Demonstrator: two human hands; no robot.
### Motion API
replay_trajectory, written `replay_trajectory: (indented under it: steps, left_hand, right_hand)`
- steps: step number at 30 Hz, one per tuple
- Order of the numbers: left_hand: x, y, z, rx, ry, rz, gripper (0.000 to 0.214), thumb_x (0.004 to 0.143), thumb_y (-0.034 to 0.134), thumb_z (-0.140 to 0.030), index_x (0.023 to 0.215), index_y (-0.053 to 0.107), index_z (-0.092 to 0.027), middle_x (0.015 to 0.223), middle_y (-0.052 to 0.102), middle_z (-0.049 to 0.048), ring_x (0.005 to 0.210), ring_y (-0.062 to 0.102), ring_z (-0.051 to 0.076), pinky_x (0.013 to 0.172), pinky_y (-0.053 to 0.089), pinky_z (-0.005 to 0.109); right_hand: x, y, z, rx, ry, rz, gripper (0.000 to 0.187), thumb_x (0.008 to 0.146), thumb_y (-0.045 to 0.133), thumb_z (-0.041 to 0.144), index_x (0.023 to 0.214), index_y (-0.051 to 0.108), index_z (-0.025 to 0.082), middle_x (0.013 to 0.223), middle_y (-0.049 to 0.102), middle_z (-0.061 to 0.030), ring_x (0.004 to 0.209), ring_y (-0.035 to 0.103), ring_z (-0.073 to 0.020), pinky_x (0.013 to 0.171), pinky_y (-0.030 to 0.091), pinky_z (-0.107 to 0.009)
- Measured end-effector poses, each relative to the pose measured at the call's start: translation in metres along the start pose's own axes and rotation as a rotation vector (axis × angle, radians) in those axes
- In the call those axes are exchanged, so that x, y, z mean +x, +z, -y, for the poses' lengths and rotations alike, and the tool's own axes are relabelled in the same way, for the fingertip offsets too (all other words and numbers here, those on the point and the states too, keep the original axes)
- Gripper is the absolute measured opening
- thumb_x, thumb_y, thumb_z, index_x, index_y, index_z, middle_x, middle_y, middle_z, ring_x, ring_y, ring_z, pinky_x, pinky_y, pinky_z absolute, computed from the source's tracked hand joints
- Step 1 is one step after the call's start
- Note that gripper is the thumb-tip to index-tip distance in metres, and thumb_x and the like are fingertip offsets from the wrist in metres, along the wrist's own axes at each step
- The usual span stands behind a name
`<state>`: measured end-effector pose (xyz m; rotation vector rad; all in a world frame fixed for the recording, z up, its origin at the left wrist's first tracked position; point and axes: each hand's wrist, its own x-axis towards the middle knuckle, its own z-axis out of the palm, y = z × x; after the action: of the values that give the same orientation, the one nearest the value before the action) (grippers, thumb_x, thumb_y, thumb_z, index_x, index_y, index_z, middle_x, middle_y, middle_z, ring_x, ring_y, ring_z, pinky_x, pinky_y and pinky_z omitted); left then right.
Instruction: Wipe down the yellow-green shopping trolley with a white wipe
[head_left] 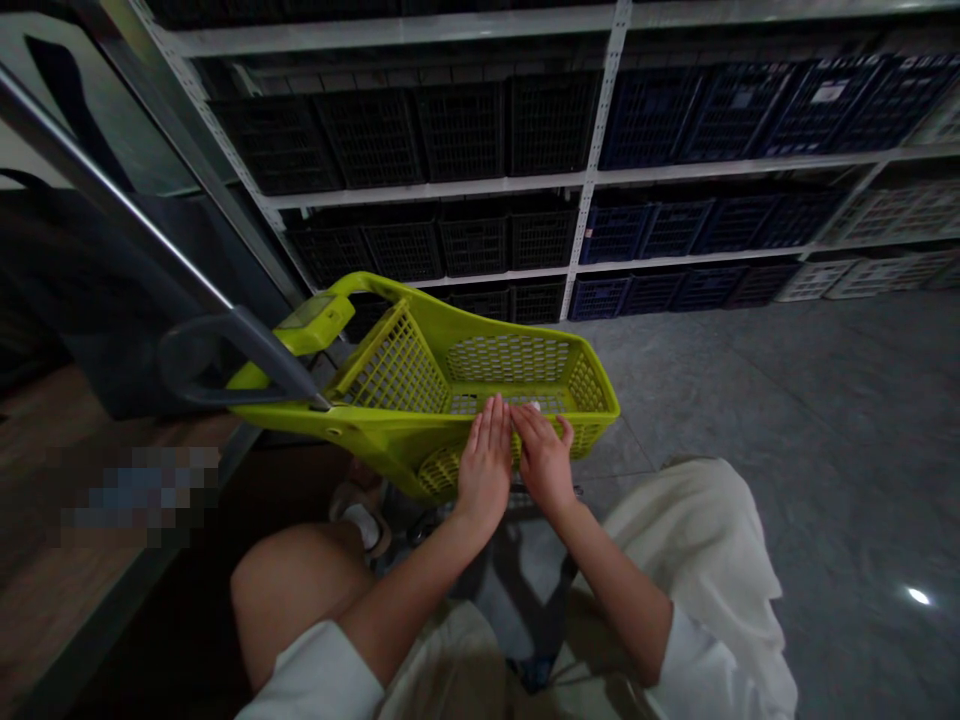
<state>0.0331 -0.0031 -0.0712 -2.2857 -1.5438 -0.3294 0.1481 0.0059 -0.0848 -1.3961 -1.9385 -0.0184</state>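
A yellow-green plastic shopping basket [420, 350] on a wheeled trolley stands in front of me, tilted, with its mesh walls showing. My left hand [486, 462] lies flat on the basket's near rim, fingers straight and together. My right hand [543, 455] rests beside it on the same rim, fingers stretched forward, thumb out to the right. The two hands touch side by side. A small white thing [535, 406] shows just past my right fingertips; I cannot make out what it is. Neither hand grips anything.
The trolley's dark handle [225, 350] and metal bar rise at left. Metal shelving [592, 170] along the back holds rows of black, blue and white crates. A wooden shelf [45, 560] runs at left. Grey tiled floor [825, 420] spreads to the right. My bent knees are below.
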Motion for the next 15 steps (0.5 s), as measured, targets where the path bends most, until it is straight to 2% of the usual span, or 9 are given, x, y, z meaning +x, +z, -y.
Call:
replay_trajectory:
  steps: [2, 4, 7, 9, 10, 12, 14, 15]
  left_hand:
    - [0.000, -0.002, 0.000, -0.007, -0.005, 0.003, 0.065, 0.089, 0.040, -0.008, 0.151, 0.025, 0.004, 0.162, 0.020, 0.0206, 0.152, 0.008, 0.026, 0.125, 0.023, 0.043]
    - [0.000, -0.005, 0.001, -0.016, -0.004, 0.018, 0.067, 0.089, 0.041, -0.009, 0.152, 0.022, 0.004, 0.162, 0.018, 0.0208, 0.152, 0.007, 0.027, 0.125, 0.023, 0.042]
    - [0.000, -0.008, 0.001, -0.026, 0.004, 0.056, 0.070, 0.089, 0.043, -0.010, 0.153, 0.019, 0.005, 0.162, 0.016, 0.0215, 0.152, 0.006, 0.027, 0.125, 0.021, 0.043]
    - [0.000, -0.008, 0.002, -0.038, 0.012, 0.076, 0.071, 0.089, 0.045, -0.011, 0.153, 0.018, 0.004, 0.163, 0.014, 0.0212, 0.152, 0.005, 0.028, 0.125, 0.020, 0.043]
    - [0.000, -0.008, 0.002, -0.047, 0.013, 0.078, 0.071, 0.089, 0.045, -0.011, 0.153, 0.017, 0.004, 0.163, 0.013, 0.0210, 0.152, 0.005, 0.028, 0.125, 0.020, 0.043]
    - [0.000, -0.007, 0.002, -0.057, 0.006, 0.070, 0.072, 0.089, 0.045, -0.011, 0.153, 0.017, 0.003, 0.163, 0.013, 0.0205, 0.152, 0.005, 0.027, 0.125, 0.021, 0.043]
    - [0.000, -0.005, 0.001, -0.048, -0.006, 0.051, 0.070, 0.090, 0.043, -0.011, 0.153, 0.018, 0.003, 0.163, 0.014, 0.0203, 0.152, 0.006, 0.027, 0.125, 0.022, 0.043]
    - [0.000, -0.004, 0.001, -0.037, -0.009, 0.041, 0.069, 0.090, 0.042, -0.010, 0.153, 0.018, 0.003, 0.163, 0.015, 0.0204, 0.152, 0.007, 0.027, 0.125, 0.023, 0.042]
  right_hand:
    - [-0.003, -0.008, -0.017, -0.025, -0.036, 0.024, 0.069, 0.075, 0.039, 0.000, 0.138, 0.051, 0.026, 0.138, 0.062, -0.0061, 0.133, 0.050, -0.0183, 0.114, 0.016, -0.045]
    - [-0.011, -0.018, -0.049, -0.061, -0.053, 0.012, 0.070, 0.074, 0.039, -0.001, 0.137, 0.052, 0.027, 0.137, 0.063, -0.0056, 0.133, 0.051, -0.0174, 0.114, 0.016, -0.044]
    - [-0.028, -0.031, -0.103, -0.118, -0.018, -0.102, 0.068, 0.073, 0.040, 0.000, 0.135, 0.054, 0.026, 0.135, 0.064, -0.0049, 0.134, 0.051, -0.0180, 0.114, 0.019, -0.044]
    - [-0.037, -0.033, -0.126, -0.139, 0.046, -0.198, 0.065, 0.075, 0.040, 0.002, 0.133, 0.056, 0.026, 0.132, 0.066, -0.0043, 0.133, 0.052, -0.0189, 0.113, 0.022, -0.045]
    - [-0.039, -0.031, -0.129, -0.143, 0.095, -0.241, 0.063, 0.076, 0.039, 0.002, 0.132, 0.057, 0.026, 0.131, 0.067, -0.0043, 0.132, 0.053, -0.0194, 0.112, 0.023, -0.045]
    - [-0.039, -0.024, -0.119, -0.145, 0.195, -0.296, 0.061, 0.077, 0.038, 0.003, 0.131, 0.057, 0.026, 0.130, 0.067, -0.0047, 0.132, 0.053, -0.0206, 0.112, 0.022, -0.047]
    - [-0.032, -0.011, -0.088, -0.131, 0.217, -0.283, 0.061, 0.077, 0.039, 0.003, 0.131, 0.057, 0.026, 0.131, 0.067, -0.0051, 0.134, 0.052, -0.0215, 0.112, 0.019, -0.048]
    - [-0.026, -0.005, -0.069, -0.113, 0.185, -0.248, 0.062, 0.077, 0.039, 0.003, 0.132, 0.056, 0.026, 0.132, 0.066, -0.0052, 0.134, 0.050, -0.0214, 0.113, 0.017, -0.048]
